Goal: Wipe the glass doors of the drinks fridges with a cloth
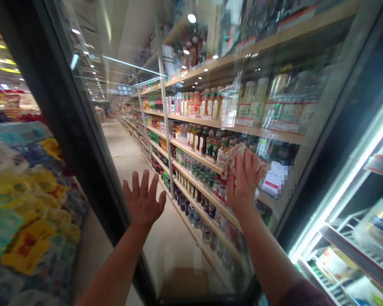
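Observation:
A glass door [191, 259] in a dark frame fills the middle of the view. My left hand [144, 199] is spread against the lower left of the pane, beside the frame, with nothing in it. Over on the right side of the glass, my right hand [245, 180] presses a crumpled, pale patterned cloth [238, 155] to the pane. Its fingers lie over the cloth and hide part of it. Just right of that hand, a white label with a red strip [272, 180] shows on the glass, partly blurred out.
Through the pane, long shelves [207, 163] of bottles run along an aisle floor [115, 140]. Yellow and blue packaged goods [32, 229] are piled at the left. At the right, a lit cooler interior with wire shelves [357, 250] holds packages beside the dark door frame [335, 131].

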Demonstrator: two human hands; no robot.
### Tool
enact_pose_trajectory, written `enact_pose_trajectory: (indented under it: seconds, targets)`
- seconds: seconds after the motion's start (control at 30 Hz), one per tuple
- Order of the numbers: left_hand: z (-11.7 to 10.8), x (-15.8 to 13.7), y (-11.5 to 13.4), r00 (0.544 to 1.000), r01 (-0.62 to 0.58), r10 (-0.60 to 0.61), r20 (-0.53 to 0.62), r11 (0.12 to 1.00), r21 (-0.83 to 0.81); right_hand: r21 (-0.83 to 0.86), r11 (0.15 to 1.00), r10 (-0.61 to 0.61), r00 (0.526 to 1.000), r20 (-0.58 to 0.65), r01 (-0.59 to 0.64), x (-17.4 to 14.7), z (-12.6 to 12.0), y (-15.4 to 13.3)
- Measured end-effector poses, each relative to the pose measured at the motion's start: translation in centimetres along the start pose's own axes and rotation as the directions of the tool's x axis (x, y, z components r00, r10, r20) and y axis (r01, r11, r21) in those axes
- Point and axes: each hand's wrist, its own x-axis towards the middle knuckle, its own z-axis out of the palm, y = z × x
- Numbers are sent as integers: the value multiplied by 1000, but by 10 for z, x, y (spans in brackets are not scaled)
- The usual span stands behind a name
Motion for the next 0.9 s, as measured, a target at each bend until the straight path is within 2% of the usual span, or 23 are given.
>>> enact_pose_trajectory:
  seconds: [0.1,0.27,0.5,0.67,0.73,0.9]
  targets:
    - [-2,1,1,1000,-12,12,-16,1000,6,2,999,-35,999,16,35,-7,-2,11]
    - [-3,2,1,999,-27,28,-15,999,31,21,999,41,999,-35,-40,20,-12,42]
    - [-3,0,0,999,-21,22,-36,999,48,-11,999,53,997,-56,-53,-26,-14,66]
    - [-3,-1,2,999,-3,5,-35,999,47,42,989,143,982,-126,-139,14,-25,101]
    - [-4,-2,2,1000,11,-10,-23,998,54,66,982,184,974,-136,-176,17,-26,109]
    - [-6,-3,6,999,51,-52,5,996,70,82,955,293,946,-141,-284,-37,-18,95]
